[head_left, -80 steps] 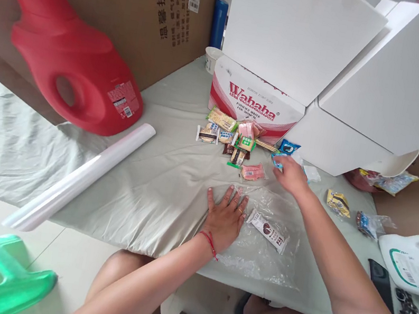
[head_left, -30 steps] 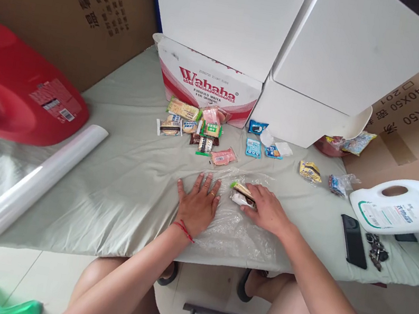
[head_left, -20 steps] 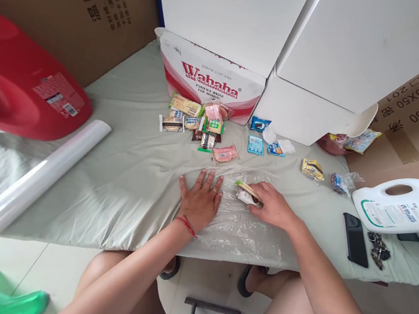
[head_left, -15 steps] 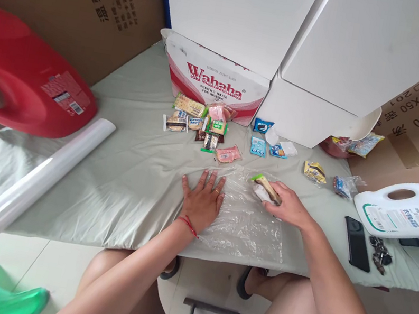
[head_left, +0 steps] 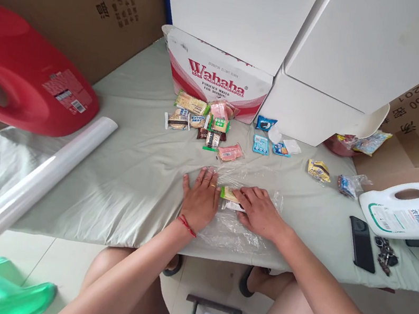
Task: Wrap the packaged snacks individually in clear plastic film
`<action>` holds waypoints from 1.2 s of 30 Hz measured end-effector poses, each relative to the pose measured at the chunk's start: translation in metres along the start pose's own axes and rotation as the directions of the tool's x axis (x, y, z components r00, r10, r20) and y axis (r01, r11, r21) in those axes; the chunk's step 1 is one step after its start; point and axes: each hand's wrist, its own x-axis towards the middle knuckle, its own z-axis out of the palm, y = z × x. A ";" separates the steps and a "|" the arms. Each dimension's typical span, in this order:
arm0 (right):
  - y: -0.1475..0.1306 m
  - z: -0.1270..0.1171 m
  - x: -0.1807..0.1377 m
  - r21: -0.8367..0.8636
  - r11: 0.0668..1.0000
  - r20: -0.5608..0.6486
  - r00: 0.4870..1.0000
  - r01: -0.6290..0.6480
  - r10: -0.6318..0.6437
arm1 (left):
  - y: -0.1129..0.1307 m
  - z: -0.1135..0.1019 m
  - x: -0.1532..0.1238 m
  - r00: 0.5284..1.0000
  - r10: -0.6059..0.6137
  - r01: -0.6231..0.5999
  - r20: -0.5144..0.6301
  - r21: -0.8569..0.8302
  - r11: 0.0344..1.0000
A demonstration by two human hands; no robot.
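My left hand [head_left: 201, 201] lies flat, its fingers spread, at the left edge of a sheet of clear plastic film [head_left: 228, 238]. Under the fingers of my right hand [head_left: 262, 211] are wrapped snack packets, pressed down onto the film: a yellow one with a green end [head_left: 228, 193] and a white one [head_left: 230, 205] beside it. The right palm and fingers hide part of both. Just beyond the film lies a pink-wrapped snack [head_left: 231, 152]. Behind that is a cluster of wrapped biscuits [head_left: 219, 124] against the Wahaha carton [head_left: 218, 81].
Blue packets [head_left: 261, 144] and a yellow packet [head_left: 318, 170] lie further right. A white jug [head_left: 409, 214], a black phone [head_left: 362, 243] and keys [head_left: 386, 255] are at the right. On the left stand a red jug [head_left: 25, 78] and a film roll [head_left: 41, 177].
My right hand has moved left with the snack packets and brought them down on the film beside my left hand. The film's right side has been drawn in and crumpled. The left hand has barely moved.
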 end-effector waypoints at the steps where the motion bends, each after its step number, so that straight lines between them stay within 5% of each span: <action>1: 0.001 0.003 -0.001 0.006 1.000 -0.005 1.000 0.004 -0.004 | 0.000 -0.001 0.000 0.998 -0.023 0.023 -0.050 -0.002 1.000; 5: 0.004 0.000 -0.004 0.051 0.998 -0.003 1.000 0.021 -0.021 | -0.001 -0.009 -0.004 0.951 0.052 -0.063 -0.303 -0.025 0.998; 8: 0.008 -0.010 -0.004 0.157 0.987 0.003 0.999 0.040 -0.041 | -0.001 -0.011 -0.007 0.895 0.332 -0.367 -0.298 -0.072 0.927; 11: 0.025 -0.020 0.003 0.289 0.956 -0.068 0.997 0.041 -0.023 | -0.002 -0.008 -0.008 0.857 0.443 -0.486 -0.264 -0.126 0.865; 15: 0.063 -0.020 0.035 0.216 0.967 -0.217 0.958 -0.139 0.186 | -0.004 -0.003 -0.006 0.865 0.425 -0.472 -0.267 -0.146 0.869; 20: 0.090 -0.014 0.080 0.221 0.954 0.025 0.979 -0.204 0.204 | -0.001 -0.002 -0.007 0.866 0.427 -0.471 -0.258 -0.140 0.871; 22: 0.086 -0.019 0.083 0.299 0.938 0.027 0.985 -0.172 0.172 | 0.000 -0.004 -0.009 0.861 0.418 -0.471 -0.291 -0.143 0.870; 25: 0.069 -0.033 0.066 0.386 0.920 -0.098 0.989 -0.064 0.110 | -0.002 -0.009 -0.011 0.854 0.329 -0.420 -0.403 -0.163 0.893; 29: 0.040 -0.043 0.028 0.264 0.960 -0.120 0.991 0.094 -0.064 | -0.012 -0.014 -0.005 0.866 0.115 -0.281 -0.486 -0.283 0.917; 36: 0.011 -0.017 -0.012 0.114 0.990 0.001 0.996 0.088 -0.088 | -0.023 -0.005 0.009 0.988 0.027 -0.123 -0.150 -0.687 0.716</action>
